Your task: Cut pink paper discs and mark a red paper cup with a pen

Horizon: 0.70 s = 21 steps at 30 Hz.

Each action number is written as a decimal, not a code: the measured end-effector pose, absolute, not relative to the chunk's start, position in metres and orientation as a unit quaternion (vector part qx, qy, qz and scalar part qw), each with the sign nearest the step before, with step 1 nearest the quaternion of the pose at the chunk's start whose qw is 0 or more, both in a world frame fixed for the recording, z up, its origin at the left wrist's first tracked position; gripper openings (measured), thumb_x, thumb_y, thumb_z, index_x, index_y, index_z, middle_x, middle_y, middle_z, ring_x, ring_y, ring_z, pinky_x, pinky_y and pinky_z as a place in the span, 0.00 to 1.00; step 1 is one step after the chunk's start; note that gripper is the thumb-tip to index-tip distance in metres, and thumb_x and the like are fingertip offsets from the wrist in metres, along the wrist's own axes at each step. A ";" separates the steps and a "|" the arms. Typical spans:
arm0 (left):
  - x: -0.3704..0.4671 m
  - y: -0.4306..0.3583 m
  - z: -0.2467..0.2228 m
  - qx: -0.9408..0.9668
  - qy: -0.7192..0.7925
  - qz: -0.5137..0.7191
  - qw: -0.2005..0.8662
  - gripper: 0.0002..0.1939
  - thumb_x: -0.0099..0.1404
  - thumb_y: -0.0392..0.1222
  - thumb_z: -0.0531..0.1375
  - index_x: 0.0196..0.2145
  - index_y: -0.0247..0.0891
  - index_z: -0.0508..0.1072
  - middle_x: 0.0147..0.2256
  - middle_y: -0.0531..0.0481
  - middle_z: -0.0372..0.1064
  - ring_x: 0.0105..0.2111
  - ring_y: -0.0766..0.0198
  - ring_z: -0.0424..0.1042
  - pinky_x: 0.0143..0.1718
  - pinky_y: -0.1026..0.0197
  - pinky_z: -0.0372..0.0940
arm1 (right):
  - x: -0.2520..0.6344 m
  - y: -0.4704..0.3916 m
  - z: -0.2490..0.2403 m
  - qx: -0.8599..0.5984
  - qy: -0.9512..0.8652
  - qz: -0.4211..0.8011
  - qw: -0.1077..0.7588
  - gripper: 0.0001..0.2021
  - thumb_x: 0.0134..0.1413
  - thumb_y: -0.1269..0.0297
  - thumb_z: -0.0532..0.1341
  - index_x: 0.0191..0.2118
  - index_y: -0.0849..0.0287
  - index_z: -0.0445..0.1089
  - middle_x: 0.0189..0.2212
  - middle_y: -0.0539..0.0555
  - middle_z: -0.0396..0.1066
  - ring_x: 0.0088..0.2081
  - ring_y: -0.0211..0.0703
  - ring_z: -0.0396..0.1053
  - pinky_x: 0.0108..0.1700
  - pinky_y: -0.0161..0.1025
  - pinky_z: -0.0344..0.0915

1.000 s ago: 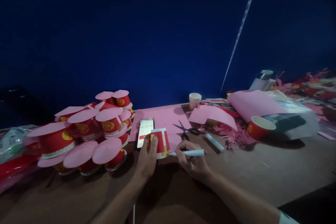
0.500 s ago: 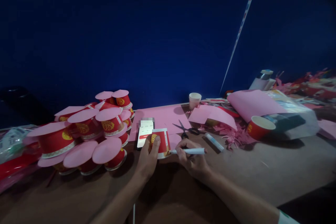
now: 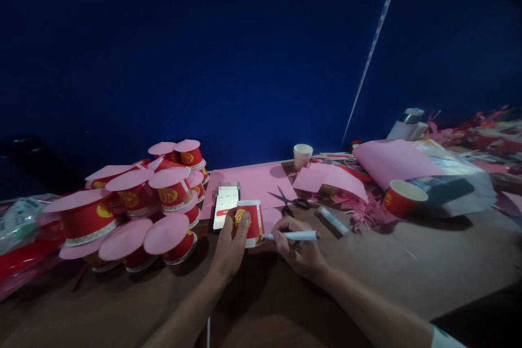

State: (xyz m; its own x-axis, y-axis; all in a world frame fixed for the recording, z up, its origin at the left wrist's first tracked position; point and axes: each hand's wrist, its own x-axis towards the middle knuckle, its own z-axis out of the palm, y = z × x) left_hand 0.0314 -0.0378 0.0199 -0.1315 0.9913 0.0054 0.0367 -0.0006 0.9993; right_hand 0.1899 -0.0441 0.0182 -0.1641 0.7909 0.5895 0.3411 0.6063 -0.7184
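Note:
My left hand (image 3: 232,239) is closed round a red paper cup (image 3: 255,218) with a gold emblem, tipped on its side, thumb across it. In my right hand (image 3: 299,247) is a white marker pen (image 3: 300,235), pinched between thumb and fingers. Its tip points left and meets, or nearly meets, the cup's right edge; I cannot tell which. Just behind my right hand lie black-handled scissors (image 3: 287,209), blades apart. A pink paper circle (image 3: 271,218) shows between the hands, and a lit phone (image 3: 226,209) lies behind my left hand.
Red cups with pink paper discs (image 3: 128,239) are stacked at left. Pink sheets (image 3: 253,176) lie behind the phone. To the right are a glue stick (image 3: 332,221), a tipped red cup (image 3: 403,198) and pink shreds (image 3: 362,209). A small white cup (image 3: 303,156) stands by the blue partition (image 3: 244,65).
The marker pen and my right hand have shifted very slightly left. The cup in my left hand has turned a little; the rest looks unchanged.

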 end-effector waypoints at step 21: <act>0.031 -0.034 0.012 0.463 0.511 0.552 0.470 0.21 0.60 0.55 0.52 0.43 0.37 0.66 0.36 0.47 0.69 0.36 0.58 0.69 0.39 0.55 0.64 | 0.191 -0.043 0.017 -0.399 -0.721 0.221 0.521 0.07 0.52 0.68 0.54 0.26 0.60 0.65 0.19 0.48 0.63 0.20 0.34 0.59 0.22 0.31 0.55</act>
